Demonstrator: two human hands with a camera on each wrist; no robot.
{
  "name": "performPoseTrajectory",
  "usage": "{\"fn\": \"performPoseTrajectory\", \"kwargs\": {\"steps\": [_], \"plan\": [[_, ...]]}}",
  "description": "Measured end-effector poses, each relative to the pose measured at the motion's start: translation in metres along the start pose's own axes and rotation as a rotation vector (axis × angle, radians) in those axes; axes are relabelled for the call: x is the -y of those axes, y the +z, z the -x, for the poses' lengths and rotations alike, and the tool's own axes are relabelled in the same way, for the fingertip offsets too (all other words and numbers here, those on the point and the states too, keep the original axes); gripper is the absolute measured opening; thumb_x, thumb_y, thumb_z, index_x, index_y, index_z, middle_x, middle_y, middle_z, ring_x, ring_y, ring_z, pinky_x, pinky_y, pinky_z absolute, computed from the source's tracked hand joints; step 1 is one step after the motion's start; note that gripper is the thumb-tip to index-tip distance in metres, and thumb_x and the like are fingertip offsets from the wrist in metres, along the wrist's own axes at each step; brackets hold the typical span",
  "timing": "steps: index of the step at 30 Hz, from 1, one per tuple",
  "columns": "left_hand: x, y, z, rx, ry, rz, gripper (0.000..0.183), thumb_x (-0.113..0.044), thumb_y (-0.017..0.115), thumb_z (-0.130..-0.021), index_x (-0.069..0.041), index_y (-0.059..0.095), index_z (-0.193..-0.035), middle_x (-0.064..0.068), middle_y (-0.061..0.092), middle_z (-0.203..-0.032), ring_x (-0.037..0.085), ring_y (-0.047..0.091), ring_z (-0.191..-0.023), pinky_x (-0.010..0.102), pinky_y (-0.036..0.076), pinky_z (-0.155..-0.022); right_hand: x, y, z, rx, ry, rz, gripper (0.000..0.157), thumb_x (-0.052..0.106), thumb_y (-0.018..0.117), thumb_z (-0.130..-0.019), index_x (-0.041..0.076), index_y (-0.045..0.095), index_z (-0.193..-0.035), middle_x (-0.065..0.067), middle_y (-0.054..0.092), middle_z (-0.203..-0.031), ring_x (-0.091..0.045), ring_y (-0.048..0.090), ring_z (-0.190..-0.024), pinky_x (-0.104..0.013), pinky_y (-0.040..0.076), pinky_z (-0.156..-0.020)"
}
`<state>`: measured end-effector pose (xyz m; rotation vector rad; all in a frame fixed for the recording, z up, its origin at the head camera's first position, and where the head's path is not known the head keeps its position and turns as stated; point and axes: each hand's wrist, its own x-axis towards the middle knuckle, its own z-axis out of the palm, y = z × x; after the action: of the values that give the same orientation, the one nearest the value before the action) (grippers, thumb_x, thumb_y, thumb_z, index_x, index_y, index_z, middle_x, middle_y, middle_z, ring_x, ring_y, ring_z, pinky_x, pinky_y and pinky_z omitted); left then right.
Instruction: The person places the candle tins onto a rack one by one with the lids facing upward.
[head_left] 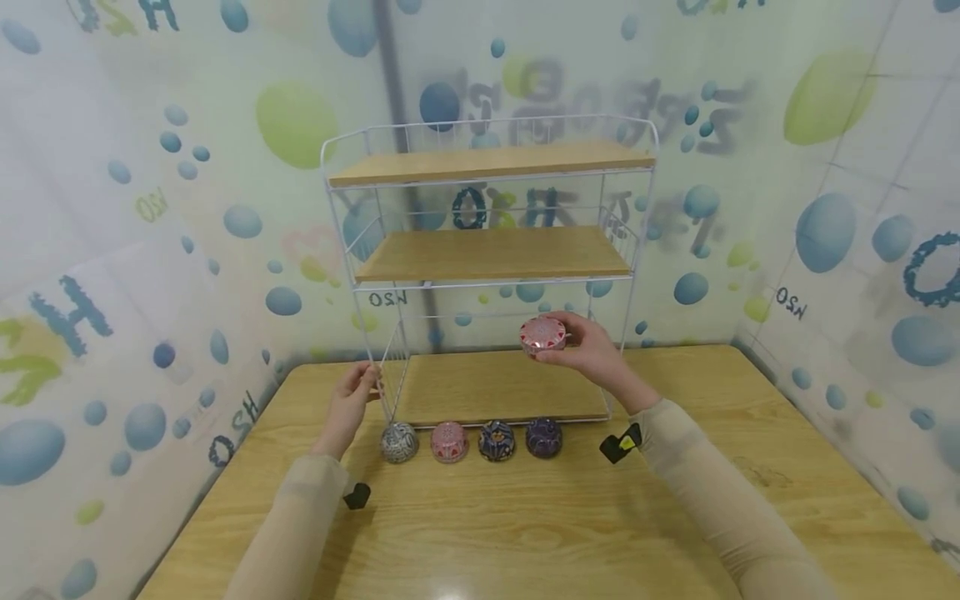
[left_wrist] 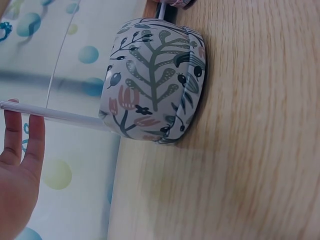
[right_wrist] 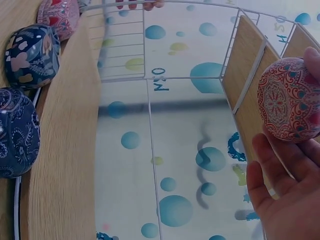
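My right hand (head_left: 588, 354) holds a round tin (head_left: 542, 333) with a red and white medallion pattern, raised between the bottom and middle shelves of a white wire rack (head_left: 491, 284). In the right wrist view its thumb and fingers grip the tin (right_wrist: 287, 100) at opposite sides. My left hand (head_left: 352, 400) holds the rack's left front post, its fingertips against the post (left_wrist: 65, 116) in the left wrist view. Along the rack's front edge stand a white leaf-patterned tin (head_left: 399, 442), a pink-red tin (head_left: 450, 442), a navy floral tin (head_left: 497, 440) and a dark purple-blue tin (head_left: 543, 437).
The rack has wooden boards, including the top shelf (head_left: 491, 162), middle shelf (head_left: 491, 254) and bottom shelf (head_left: 480, 387). It stands on a wooden table (head_left: 480, 525) against a patterned wall (head_left: 300, 208). Wire side panels (right_wrist: 120, 50) bound the shelves.
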<state>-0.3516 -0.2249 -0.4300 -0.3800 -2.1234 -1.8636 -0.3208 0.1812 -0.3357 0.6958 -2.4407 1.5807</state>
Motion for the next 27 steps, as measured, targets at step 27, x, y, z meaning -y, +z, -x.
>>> {"fn": "performPoseTrajectory", "kwargs": {"steps": [27], "plan": [[0.000,0.000,0.000,-0.001,0.001,-0.001,0.023,-0.024,0.048,-0.103,-0.003,0.056,-0.106,-0.004,0.059,-0.089,0.020,0.057,-0.088,0.031,0.055,-0.079,0.024,0.001,-0.012,0.010,-0.131,-0.037,0.057,0.013,0.079,-0.081,0.004,0.054,-0.132,-0.012,0.061,-0.117,-0.024,0.059,-0.095,-0.035,0.052,-0.076]]}}
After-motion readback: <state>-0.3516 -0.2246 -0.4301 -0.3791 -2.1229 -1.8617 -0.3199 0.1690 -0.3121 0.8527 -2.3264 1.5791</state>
